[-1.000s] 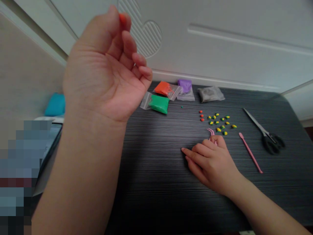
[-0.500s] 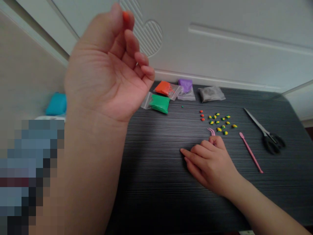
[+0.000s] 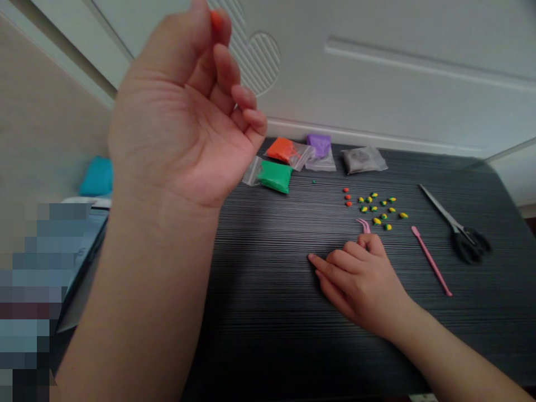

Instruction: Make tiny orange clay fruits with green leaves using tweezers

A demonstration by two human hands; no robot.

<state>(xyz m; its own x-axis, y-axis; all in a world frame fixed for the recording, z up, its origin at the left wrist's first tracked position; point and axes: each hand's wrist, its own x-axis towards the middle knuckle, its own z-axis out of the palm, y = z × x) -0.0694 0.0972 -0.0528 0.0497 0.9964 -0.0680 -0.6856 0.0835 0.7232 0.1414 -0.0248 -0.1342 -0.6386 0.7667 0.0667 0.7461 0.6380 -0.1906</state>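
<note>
My left hand [image 3: 190,117] is raised close to the camera, palm towards me. Its thumb and forefinger pinch a small piece of orange clay [image 3: 216,20], partly hidden by the fingers. On the dark table my right hand [image 3: 355,273] rests back up, its forefinger stretched to the left against the surface. The other fingers curl around pink tweezers [image 3: 365,225], whose curved tips poke out past them. Beyond the tips lie several small yellow-and-green clay pieces [image 3: 377,221] and three small orange-red ones [image 3: 347,197].
Bags of orange clay [image 3: 280,149], green clay [image 3: 275,176], purple clay [image 3: 319,145] and a greyish one [image 3: 363,160] line the table's back edge. A green speck [image 3: 314,181] lies before them. To the right are a pink modelling tool [image 3: 431,261] and black-handled scissors [image 3: 456,226].
The view has shifted slightly. Both hands keep nearly the same pose, the left still pinching the orange clay and the right still around the tweezers.
</note>
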